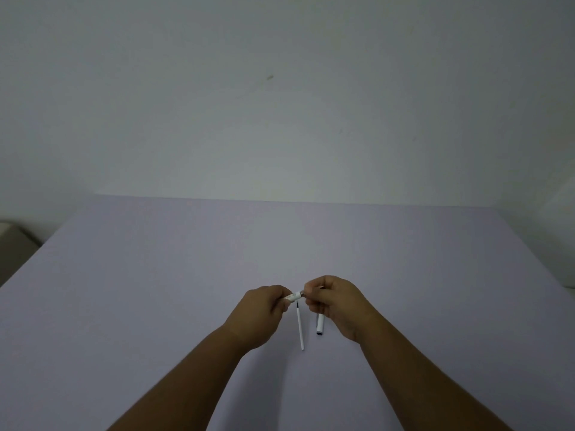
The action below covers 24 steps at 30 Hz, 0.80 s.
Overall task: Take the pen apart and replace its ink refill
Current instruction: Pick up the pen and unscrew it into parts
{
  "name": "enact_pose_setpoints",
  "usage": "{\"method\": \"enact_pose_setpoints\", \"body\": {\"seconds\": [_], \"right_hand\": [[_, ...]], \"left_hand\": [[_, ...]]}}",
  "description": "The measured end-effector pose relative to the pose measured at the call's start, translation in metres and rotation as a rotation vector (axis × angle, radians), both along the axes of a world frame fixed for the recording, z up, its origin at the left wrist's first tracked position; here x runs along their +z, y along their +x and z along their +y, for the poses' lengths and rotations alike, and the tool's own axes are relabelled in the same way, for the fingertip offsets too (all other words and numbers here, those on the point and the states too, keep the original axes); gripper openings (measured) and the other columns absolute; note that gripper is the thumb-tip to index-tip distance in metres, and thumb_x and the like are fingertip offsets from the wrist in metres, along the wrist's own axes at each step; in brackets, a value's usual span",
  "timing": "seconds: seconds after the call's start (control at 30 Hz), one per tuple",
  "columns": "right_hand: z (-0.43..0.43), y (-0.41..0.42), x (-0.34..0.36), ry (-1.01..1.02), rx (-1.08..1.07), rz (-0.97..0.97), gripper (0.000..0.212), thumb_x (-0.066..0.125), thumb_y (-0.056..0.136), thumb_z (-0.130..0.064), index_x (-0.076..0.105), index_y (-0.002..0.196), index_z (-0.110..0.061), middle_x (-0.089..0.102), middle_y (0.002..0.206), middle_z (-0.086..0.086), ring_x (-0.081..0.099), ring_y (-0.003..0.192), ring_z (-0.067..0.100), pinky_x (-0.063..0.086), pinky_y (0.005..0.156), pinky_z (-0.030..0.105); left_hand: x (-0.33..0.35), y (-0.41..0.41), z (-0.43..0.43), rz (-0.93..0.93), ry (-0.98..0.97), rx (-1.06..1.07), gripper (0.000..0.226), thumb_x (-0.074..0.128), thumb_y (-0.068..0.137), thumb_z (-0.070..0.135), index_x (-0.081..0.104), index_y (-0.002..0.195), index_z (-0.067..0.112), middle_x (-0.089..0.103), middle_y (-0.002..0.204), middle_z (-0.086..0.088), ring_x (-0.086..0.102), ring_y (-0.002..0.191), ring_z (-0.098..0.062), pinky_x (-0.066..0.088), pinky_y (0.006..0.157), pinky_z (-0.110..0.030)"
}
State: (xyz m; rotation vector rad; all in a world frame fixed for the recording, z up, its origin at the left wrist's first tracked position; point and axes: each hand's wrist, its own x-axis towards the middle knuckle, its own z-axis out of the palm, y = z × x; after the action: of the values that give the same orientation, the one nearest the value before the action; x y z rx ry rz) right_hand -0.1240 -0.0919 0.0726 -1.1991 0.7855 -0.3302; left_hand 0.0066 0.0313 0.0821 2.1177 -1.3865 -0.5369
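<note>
My left hand (264,309) and my right hand (334,303) are both closed on a white pen (295,296), held between them just above the table. Only a short stretch of the barrel shows between the fingers; the left hand grips the barrel end and the right pinches the tip end. Below the hands a thin white ink refill (300,326) with a dark tip lies on the lavender table (155,275). Beside it, partly under my right hand, lies a white pen cap (319,325) with a dark end.
The table's far edge meets a plain pale wall (280,104). A beige object (12,244) sits off the table's left side. Both forearms reach in from the bottom edge.
</note>
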Motion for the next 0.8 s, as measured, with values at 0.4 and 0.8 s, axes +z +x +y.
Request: {"method": "enact_pose_setpoints", "body": {"seconds": [0.4,0.8], "right_hand": [[0.002,0.004,0.005,0.073,-0.093,-0.173,0.019,0.055,0.087,0.004,0.069,0.085,-0.009,0.069,0.082,0.006,0.067,0.076,0.014,0.057,0.067,0.02],[-0.009,0.006,0.012,0.07,-0.175,-0.212,0.021,0.058,0.086,0.002,0.066,0.093,-0.016,0.077,0.086,-0.003,0.071,0.086,0.012,0.056,0.066,0.019]], "left_hand": [[0.003,0.0,-0.004,0.086,-0.017,0.023,0.017,0.045,0.093,0.02,0.062,0.091,0.021,0.063,0.083,0.001,0.048,0.063,-0.006,0.037,0.058,-0.017],[0.003,-0.003,-0.006,0.359,0.059,-0.016,0.03,0.036,0.096,0.022,0.045,0.109,0.048,0.057,0.083,0.008,0.057,0.067,-0.013,0.055,0.065,-0.023]]}}
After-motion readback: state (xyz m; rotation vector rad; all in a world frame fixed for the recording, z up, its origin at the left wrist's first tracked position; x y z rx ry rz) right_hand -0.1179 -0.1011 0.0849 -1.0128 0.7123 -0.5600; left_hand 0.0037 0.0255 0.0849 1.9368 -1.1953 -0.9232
